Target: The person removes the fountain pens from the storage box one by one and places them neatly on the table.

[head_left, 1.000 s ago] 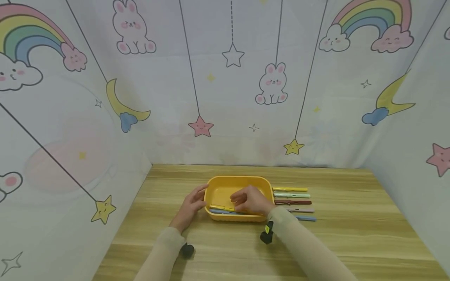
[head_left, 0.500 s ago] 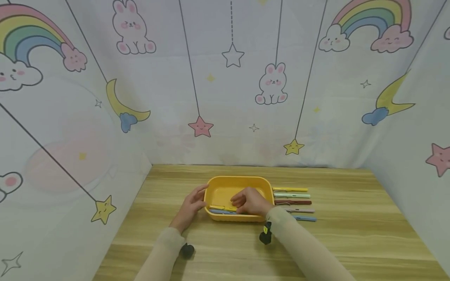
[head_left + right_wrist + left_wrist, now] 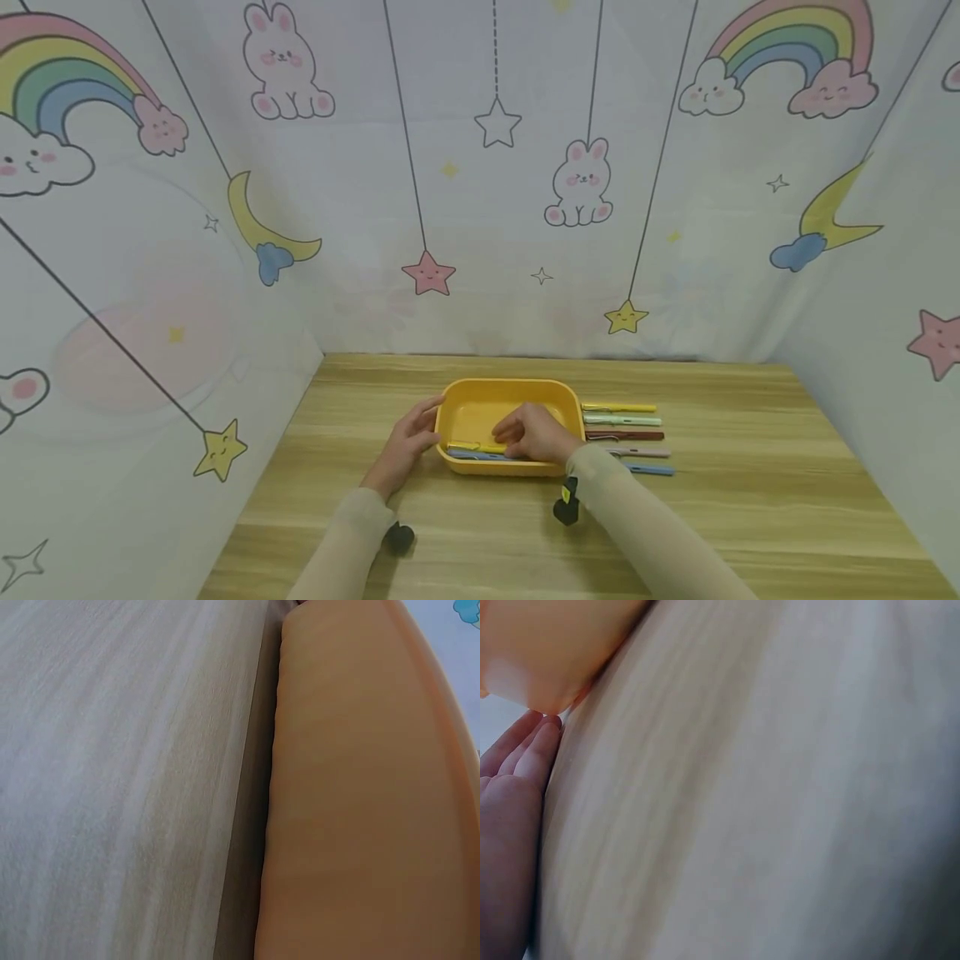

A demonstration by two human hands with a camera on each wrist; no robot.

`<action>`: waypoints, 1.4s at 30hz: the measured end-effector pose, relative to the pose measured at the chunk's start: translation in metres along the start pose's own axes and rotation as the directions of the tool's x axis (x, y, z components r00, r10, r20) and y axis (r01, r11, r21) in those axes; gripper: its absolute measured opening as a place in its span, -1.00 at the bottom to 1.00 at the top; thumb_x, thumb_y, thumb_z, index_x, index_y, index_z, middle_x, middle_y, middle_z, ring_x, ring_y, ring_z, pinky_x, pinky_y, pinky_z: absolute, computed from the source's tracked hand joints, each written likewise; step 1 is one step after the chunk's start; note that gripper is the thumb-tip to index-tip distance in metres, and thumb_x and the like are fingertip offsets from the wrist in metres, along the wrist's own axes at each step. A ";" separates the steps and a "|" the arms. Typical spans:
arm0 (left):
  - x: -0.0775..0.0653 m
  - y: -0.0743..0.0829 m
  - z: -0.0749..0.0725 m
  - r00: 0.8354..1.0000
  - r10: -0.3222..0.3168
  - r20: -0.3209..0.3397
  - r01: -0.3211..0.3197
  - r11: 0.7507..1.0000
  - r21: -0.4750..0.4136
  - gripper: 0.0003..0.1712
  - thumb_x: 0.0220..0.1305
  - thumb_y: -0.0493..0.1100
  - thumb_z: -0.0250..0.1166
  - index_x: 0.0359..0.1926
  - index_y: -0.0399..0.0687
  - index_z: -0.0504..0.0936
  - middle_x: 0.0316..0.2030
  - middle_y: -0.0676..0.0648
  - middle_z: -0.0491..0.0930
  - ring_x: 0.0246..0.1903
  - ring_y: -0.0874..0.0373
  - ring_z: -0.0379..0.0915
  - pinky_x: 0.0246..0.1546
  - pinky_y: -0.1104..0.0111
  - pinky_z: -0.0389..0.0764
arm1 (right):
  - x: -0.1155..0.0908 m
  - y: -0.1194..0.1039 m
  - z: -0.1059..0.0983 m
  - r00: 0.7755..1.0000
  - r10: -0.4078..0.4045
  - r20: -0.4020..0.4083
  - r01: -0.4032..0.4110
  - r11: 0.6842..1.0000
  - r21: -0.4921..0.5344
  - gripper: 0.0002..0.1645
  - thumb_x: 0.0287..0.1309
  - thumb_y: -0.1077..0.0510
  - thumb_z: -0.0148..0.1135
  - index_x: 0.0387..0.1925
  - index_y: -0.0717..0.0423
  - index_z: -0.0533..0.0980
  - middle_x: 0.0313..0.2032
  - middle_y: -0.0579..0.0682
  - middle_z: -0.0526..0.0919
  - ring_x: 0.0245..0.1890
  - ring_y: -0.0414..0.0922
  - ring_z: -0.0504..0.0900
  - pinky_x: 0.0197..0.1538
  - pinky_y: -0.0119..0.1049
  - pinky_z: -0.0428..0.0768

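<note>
A pale cloth printed with rabbits, rainbows, moons and stars hangs beyond both hands, and a wood-grained table [image 3: 495,542] spreads beneath them. The left hand [image 3: 403,443] rests against the near-left side of a yellow box [image 3: 502,468], its fingers extended and its thumb held apart from them; the left wrist view shows those fingertips at the box's wall. The right hand [image 3: 538,435] reaches down inside the box, fingers bent and tips pointing toward the left hand. Just below and left of those fingertips lie a yellow pen [image 3: 467,447] and a blue pen [image 3: 468,456], side by side, their right ends meeting or passing under the fingers; whether the hand pinches either one I cannot tell.

To the right of the right hand, outside the box, five pens lie in a row on the table: from far to near, a bright yellow one [image 3: 626,407], a mint one [image 3: 630,421], a dark red one [image 3: 637,435], a pale pink one [image 3: 648,452] and a second blue one [image 3: 654,470]. The right sleeve [image 3: 645,517] covers part of the nearest two. A black device [image 3: 567,502] sits at the right wrist, another [image 3: 401,538] at the left.
</note>
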State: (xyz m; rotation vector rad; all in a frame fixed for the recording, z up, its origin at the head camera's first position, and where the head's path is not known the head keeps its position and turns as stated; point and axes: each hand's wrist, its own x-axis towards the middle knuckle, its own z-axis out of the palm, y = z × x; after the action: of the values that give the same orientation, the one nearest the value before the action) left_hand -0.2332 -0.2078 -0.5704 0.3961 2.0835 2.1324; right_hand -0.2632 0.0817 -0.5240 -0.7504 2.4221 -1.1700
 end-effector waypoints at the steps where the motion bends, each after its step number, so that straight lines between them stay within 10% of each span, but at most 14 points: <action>1: -0.001 0.001 0.000 1.000 0.002 0.003 -0.002 1.000 -0.003 -0.28 0.44 -0.40 0.16 0.58 -0.08 0.29 0.53 -0.31 0.28 0.48 -0.25 0.26 0.28 0.30 0.49 | 0.000 0.000 0.000 1.000 0.005 0.002 -0.005 1.000 -0.001 -0.58 0.13 0.39 0.50 0.07 0.17 0.74 -0.07 0.02 0.83 -0.11 -0.10 0.79 -0.06 -0.17 0.75; 42: 0.001 -0.001 0.000 1.000 0.013 0.008 -0.013 1.000 -0.012 -0.26 0.42 -0.40 0.15 0.58 -0.11 0.27 0.51 -0.36 0.29 0.46 -0.28 0.28 0.26 0.30 0.52 | -0.001 -0.005 -0.006 0.998 -0.021 -0.066 0.014 0.993 -0.114 -0.57 0.31 0.44 0.22 0.18 0.24 0.67 -0.02 0.02 0.79 0.01 -0.03 0.72 0.14 -0.01 0.67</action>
State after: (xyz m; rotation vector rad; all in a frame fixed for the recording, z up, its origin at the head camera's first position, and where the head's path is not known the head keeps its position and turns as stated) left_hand -0.2345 -0.2076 -0.5716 0.4175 2.0683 2.1461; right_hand -0.2641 0.0835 -0.5167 -0.7787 2.5606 -1.0885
